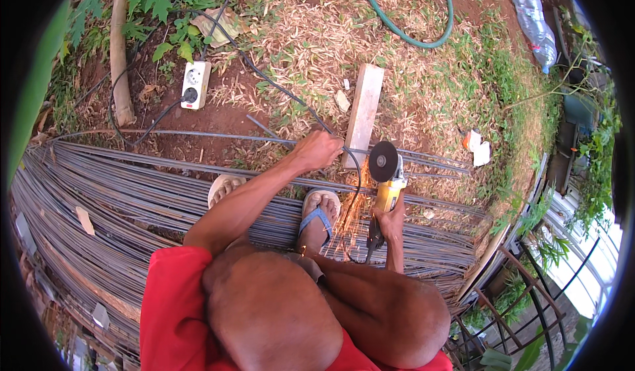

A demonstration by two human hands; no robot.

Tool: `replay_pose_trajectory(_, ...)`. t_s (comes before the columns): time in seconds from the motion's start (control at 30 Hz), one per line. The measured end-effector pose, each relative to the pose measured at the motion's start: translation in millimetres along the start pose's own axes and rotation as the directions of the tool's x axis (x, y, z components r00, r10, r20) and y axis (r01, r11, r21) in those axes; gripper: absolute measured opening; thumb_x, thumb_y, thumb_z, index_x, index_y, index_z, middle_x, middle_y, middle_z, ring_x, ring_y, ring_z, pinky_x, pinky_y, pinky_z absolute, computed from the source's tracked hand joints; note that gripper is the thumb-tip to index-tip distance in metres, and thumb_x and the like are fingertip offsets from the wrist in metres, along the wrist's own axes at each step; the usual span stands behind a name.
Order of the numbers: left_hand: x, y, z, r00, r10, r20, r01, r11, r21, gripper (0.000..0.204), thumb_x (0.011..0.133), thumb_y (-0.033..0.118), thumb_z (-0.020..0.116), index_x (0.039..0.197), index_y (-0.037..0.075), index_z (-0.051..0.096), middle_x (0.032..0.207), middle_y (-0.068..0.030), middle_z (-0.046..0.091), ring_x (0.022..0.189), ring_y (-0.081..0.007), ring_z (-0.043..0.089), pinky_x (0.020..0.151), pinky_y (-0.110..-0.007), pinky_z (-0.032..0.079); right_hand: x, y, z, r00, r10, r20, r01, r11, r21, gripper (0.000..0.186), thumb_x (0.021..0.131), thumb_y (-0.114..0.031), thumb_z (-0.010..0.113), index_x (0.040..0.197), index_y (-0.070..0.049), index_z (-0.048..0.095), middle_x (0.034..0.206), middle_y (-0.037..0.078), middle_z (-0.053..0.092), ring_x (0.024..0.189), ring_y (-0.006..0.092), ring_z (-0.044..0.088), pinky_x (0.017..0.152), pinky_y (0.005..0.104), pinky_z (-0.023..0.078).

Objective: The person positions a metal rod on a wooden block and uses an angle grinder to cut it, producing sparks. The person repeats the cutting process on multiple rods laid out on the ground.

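Observation:
My left hand (319, 151) is closed round a thin steel rod (251, 137) that lies across the near end of a wooden block (365, 103). In my right hand (390, 222) is a yellow angle grinder (389, 194), its dark cutting disc (383, 161) at the rods just right of the block. Orange sparks (354, 215) stream from the disc back toward me, close beside my sandalled foot (319, 217). The exact point where disc meets metal is hard to make out. A black power cord (284, 91) passes by my left hand and loops down beside the grinder.
A large bundle of steel rods (126, 192) stretches under my feet. At the far left, a white socket strip (195, 85) with a plug in it lies on the soil near a wooden pole (120, 53). A green hose (423, 43) and a plastic bottle (534, 30) lie farther off.

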State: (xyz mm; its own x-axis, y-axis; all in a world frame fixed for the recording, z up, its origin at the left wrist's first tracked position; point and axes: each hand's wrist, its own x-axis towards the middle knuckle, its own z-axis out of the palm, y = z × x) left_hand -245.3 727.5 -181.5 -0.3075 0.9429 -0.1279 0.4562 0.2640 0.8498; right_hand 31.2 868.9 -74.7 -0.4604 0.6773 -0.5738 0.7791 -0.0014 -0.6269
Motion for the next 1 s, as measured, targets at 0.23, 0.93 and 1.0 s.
replay_pose_trajectory(0.23, 1, -1, 1, 0.998, -0.037, 0.043, 0.038, 0.999, -0.020, 0.026, 0.098, 0.017, 0.068, 0.078, 0.002, 0.060, 0.077, -0.0178, 0.069, 0.065, -0.0363, 0.070, 0.062, -0.051, 0.058, 7, 0, 2, 0.999, 0.052, 0.004, -0.052, 0.999, -0.007, 0.063, 0.074, -0.008, 0.077, 0.132, -0.002, 0.054, 0.104, 0.009, 0.068, 0.091, 0.0193, 0.065, 0.084, 0.0353, 0.055)
replay_pose_trajectory(0.93, 1, -1, 4, 1.000, -0.019, 0.012, 0.019, 0.999, -0.038, 0.026, 0.099, 0.017, 0.067, 0.079, 0.003, 0.059, 0.073, -0.0162, 0.066, 0.061, -0.0357, 0.068, 0.059, -0.051, 0.057, 0, -13, 1, 0.999, 0.030, 0.012, -0.030, 0.999, -0.012, 0.066, 0.073, -0.007, 0.077, 0.134, 0.000, 0.053, 0.105, 0.010, 0.068, 0.092, 0.0209, 0.066, 0.084, 0.0358, 0.055)
replay_pose_trajectory(1.0, 0, -2, 4, 1.000, 0.010, -0.019, -0.011, 0.999, -0.041, 0.025, 0.098, 0.016, 0.067, 0.079, 0.003, 0.058, 0.073, -0.0170, 0.066, 0.061, -0.0372, 0.067, 0.059, -0.051, 0.056, 6, 1, 0, 1.000, -0.021, -0.010, 0.021, 1.000, -0.006, 0.067, 0.074, -0.006, 0.076, 0.136, 0.000, 0.052, 0.106, 0.011, 0.068, 0.092, 0.0211, 0.066, 0.084, 0.0362, 0.055)
